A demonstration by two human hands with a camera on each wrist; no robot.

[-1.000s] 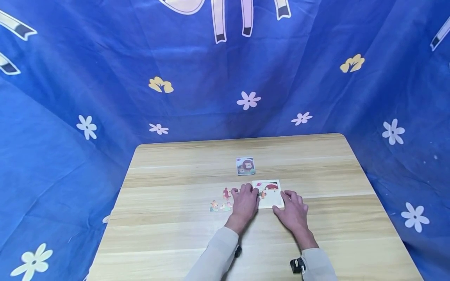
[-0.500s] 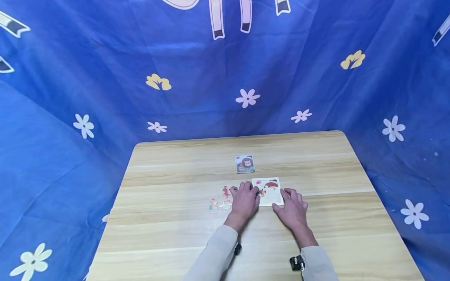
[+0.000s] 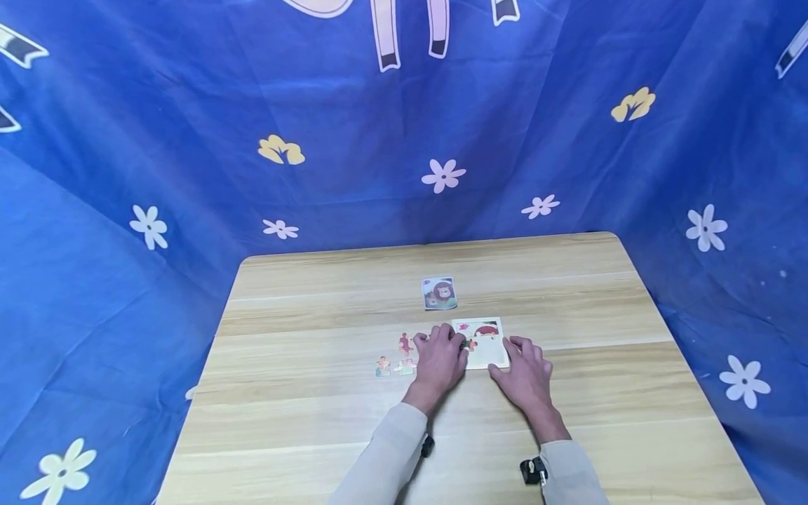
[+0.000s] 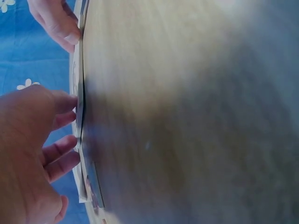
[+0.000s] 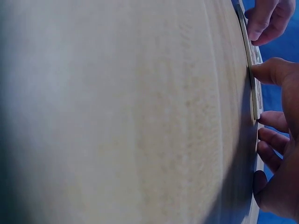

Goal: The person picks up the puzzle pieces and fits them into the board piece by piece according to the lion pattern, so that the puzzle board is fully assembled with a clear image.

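A pale puzzle board (image 3: 495, 358) lies on the table, with picture pieces along its far side and its near right part bare. My left hand (image 3: 438, 361) is bent over the board's left side; its thumb and forefinger pinch a green and orange puzzle piece (image 3: 470, 344), partly hidden by the fingertips. My right hand (image 3: 525, 372) holds the board's near right corner, thumb at the near edge and fingers along the right edge. In the right wrist view the right thumb (image 5: 268, 71) touches the board's rim. The left wrist view shows the left fingers (image 4: 60, 165) low against the board.
Several loose puzzle pieces (image 3: 405, 367) lie left of the left hand, some partly behind it. A lion picture card (image 3: 439, 293) lies beyond the board. The wooden table (image 3: 303, 421) has a blue patterned cloth (image 3: 353, 140) behind it and at both sides.
The head view has tilted slightly, so the scene sits a little higher. Both hands keep nearly the same place at the board; the left fingers shift only slightly.
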